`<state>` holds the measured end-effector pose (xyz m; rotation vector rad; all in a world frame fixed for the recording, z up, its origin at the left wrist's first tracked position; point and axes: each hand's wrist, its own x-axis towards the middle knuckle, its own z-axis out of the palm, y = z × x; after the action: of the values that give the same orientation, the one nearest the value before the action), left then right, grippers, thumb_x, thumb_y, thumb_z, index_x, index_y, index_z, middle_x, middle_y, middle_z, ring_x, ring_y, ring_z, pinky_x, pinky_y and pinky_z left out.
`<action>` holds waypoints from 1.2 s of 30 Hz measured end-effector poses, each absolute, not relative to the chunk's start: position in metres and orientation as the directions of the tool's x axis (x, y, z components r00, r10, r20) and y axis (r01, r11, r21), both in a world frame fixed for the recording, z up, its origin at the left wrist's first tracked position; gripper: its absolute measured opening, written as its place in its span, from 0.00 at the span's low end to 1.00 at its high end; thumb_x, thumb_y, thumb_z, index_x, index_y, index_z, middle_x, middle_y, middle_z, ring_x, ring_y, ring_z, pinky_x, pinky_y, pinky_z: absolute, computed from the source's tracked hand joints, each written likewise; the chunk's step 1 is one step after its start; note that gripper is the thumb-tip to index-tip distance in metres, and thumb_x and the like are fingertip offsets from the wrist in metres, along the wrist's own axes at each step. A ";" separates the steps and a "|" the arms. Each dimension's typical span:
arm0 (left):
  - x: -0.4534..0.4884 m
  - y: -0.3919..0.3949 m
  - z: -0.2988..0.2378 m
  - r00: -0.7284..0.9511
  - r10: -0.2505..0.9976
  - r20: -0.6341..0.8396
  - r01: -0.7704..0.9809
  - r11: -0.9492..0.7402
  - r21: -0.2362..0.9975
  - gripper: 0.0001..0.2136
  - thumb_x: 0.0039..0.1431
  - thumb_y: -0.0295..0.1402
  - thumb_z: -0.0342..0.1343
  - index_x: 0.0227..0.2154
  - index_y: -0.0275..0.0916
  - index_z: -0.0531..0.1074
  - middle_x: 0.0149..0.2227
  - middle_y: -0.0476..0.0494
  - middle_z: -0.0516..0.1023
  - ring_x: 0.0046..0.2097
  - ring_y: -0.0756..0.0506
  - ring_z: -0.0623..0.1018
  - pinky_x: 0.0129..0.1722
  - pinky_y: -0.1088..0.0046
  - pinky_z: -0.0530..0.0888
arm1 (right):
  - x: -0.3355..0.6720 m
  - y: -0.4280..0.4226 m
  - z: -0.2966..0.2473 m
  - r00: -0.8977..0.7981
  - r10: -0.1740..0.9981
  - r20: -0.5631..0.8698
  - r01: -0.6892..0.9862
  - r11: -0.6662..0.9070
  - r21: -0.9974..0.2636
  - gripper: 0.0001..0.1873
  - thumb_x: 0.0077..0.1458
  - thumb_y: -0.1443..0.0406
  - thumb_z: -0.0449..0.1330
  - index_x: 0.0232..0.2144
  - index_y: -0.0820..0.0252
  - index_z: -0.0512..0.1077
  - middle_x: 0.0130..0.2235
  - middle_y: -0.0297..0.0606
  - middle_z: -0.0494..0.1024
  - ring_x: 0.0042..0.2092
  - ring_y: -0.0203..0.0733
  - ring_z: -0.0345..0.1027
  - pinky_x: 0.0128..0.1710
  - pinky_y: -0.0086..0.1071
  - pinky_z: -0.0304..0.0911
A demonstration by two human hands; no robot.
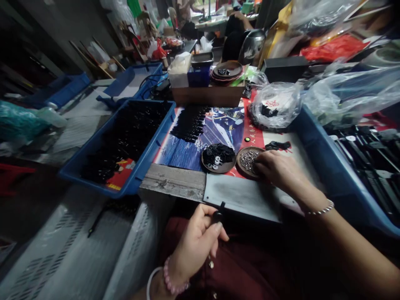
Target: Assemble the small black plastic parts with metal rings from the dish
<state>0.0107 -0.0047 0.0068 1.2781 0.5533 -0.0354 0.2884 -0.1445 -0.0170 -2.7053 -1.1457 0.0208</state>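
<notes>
In the head view my left hand is closed around a small black plastic part with a thin stem pointing up, held above my lap. My right hand reaches over the table, its fingers bent together at the right side of a round dish of small shiny metal pieces. Its fingertips are partly hidden, so any piece between them cannot be made out. Touching that dish on the left is another dish heaped with flat black parts and a few white discs. Small black pieces lie just beyond my right hand.
A blue tray of black parts stands at the left. A row of black parts lies on the printed sheet. At the right, a blue bin holds long black pieces. A clear plastic bag and cardboard box stand farther back.
</notes>
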 end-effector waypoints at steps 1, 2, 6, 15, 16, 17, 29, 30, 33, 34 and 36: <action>0.011 -0.005 0.007 0.870 0.272 -0.412 0.326 0.311 0.893 0.09 0.66 0.37 0.52 0.42 0.39 0.61 0.29 0.50 0.76 0.18 0.58 0.63 0.17 0.83 0.56 | 0.288 -0.143 -0.018 0.691 0.720 0.057 0.717 -0.674 -0.179 0.08 0.58 0.64 0.55 0.35 0.61 0.73 0.36 0.46 0.79 0.35 0.49 0.71 0.31 0.34 0.55; 0.011 -0.006 0.006 0.870 0.269 -0.413 0.326 0.315 0.891 0.09 0.66 0.37 0.52 0.42 0.39 0.61 0.29 0.50 0.76 0.18 0.58 0.63 0.17 0.83 0.56 | 0.288 -0.141 -0.018 0.692 0.720 0.053 0.716 -0.675 -0.180 0.08 0.58 0.65 0.54 0.32 0.61 0.73 0.34 0.45 0.78 0.34 0.48 0.71 0.30 0.34 0.53; 0.010 -0.006 0.006 0.873 0.258 -0.414 0.329 0.315 0.890 0.08 0.66 0.37 0.52 0.42 0.39 0.62 0.29 0.50 0.76 0.18 0.59 0.63 0.18 0.83 0.56 | 0.286 -0.137 -0.016 0.708 0.703 0.066 0.698 -0.681 -0.220 0.09 0.57 0.66 0.53 0.27 0.60 0.71 0.28 0.44 0.77 0.29 0.47 0.68 0.27 0.34 0.50; 0.008 -0.003 0.004 0.873 0.254 -0.417 0.320 0.347 0.882 0.08 0.65 0.37 0.52 0.41 0.39 0.62 0.29 0.50 0.76 0.18 0.59 0.63 0.17 0.83 0.56 | 0.270 -0.143 0.001 0.861 0.505 0.068 0.303 -0.400 -0.865 0.10 0.56 0.58 0.60 0.28 0.59 0.71 0.27 0.38 0.77 0.28 0.41 0.70 0.28 0.32 0.63; 0.008 -0.002 0.003 0.873 0.253 -0.417 0.315 0.359 0.878 0.08 0.65 0.37 0.52 0.41 0.39 0.62 0.28 0.50 0.76 0.17 0.59 0.63 0.17 0.83 0.55 | 0.264 -0.143 0.004 0.863 0.506 0.008 0.162 -0.262 -0.951 0.11 0.54 0.58 0.63 0.26 0.59 0.71 0.26 0.38 0.76 0.27 0.40 0.69 0.28 0.31 0.64; 0.009 -0.002 0.002 0.873 0.252 -0.418 0.313 0.369 0.875 0.08 0.65 0.37 0.52 0.41 0.39 0.61 0.28 0.50 0.76 0.17 0.59 0.63 0.17 0.84 0.55 | 0.256 -0.143 0.007 0.850 0.524 -0.045 0.036 -0.143 -0.989 0.12 0.52 0.57 0.65 0.26 0.59 0.72 0.25 0.37 0.76 0.27 0.39 0.69 0.28 0.30 0.64; 0.008 0.000 0.001 0.879 0.233 -0.417 0.315 0.373 0.873 0.06 0.66 0.33 0.50 0.42 0.39 0.61 0.29 0.51 0.76 0.18 0.58 0.63 0.18 0.83 0.57 | 0.142 -0.142 0.011 0.407 0.865 -0.293 -0.351 -0.149 -0.925 0.09 0.58 0.59 0.66 0.36 0.58 0.73 0.33 0.33 0.78 0.35 0.36 0.71 0.36 0.28 0.66; 0.007 0.000 0.002 0.878 0.238 -0.416 0.319 0.360 0.877 0.06 0.65 0.32 0.49 0.43 0.39 0.61 0.28 0.52 0.75 0.18 0.58 0.63 0.18 0.83 0.58 | 0.138 -0.141 0.012 0.411 0.863 -0.294 -0.335 -0.157 -0.929 0.10 0.58 0.58 0.65 0.36 0.58 0.73 0.33 0.33 0.78 0.35 0.37 0.71 0.35 0.28 0.66; 0.005 -0.002 0.002 0.873 0.264 -0.411 0.330 0.300 0.895 0.05 0.64 0.29 0.48 0.43 0.39 0.61 0.23 0.58 0.68 0.19 0.56 0.63 0.19 0.82 0.59 | 0.129 -0.141 0.018 0.470 0.848 -0.243 -0.110 -0.218 -0.970 0.09 0.61 0.58 0.62 0.34 0.58 0.71 0.31 0.33 0.77 0.33 0.37 0.69 0.32 0.28 0.64; 0.004 -0.002 0.002 0.870 0.274 -0.410 0.337 0.276 0.900 0.06 0.64 0.28 0.48 0.43 0.40 0.61 0.22 0.58 0.66 0.19 0.56 0.63 0.19 0.82 0.59 | 0.126 -0.141 0.020 0.486 0.848 -0.210 -0.005 -0.237 -0.971 0.09 0.62 0.58 0.61 0.34 0.58 0.71 0.31 0.33 0.77 0.32 0.37 0.68 0.31 0.28 0.64; 0.002 -0.004 0.001 0.865 0.290 -0.410 0.354 0.228 0.907 0.07 0.63 0.26 0.48 0.43 0.41 0.62 0.24 0.57 0.68 0.20 0.55 0.64 0.20 0.81 0.61 | 0.122 -0.141 0.024 0.486 0.861 -0.151 0.143 -0.249 -0.958 0.07 0.63 0.60 0.59 0.35 0.57 0.71 0.32 0.33 0.77 0.32 0.37 0.68 0.31 0.28 0.63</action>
<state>0.0017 -0.0036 0.0007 1.3618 0.5687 -0.0478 0.1222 -0.1406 0.0235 -1.7028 -0.8633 0.8711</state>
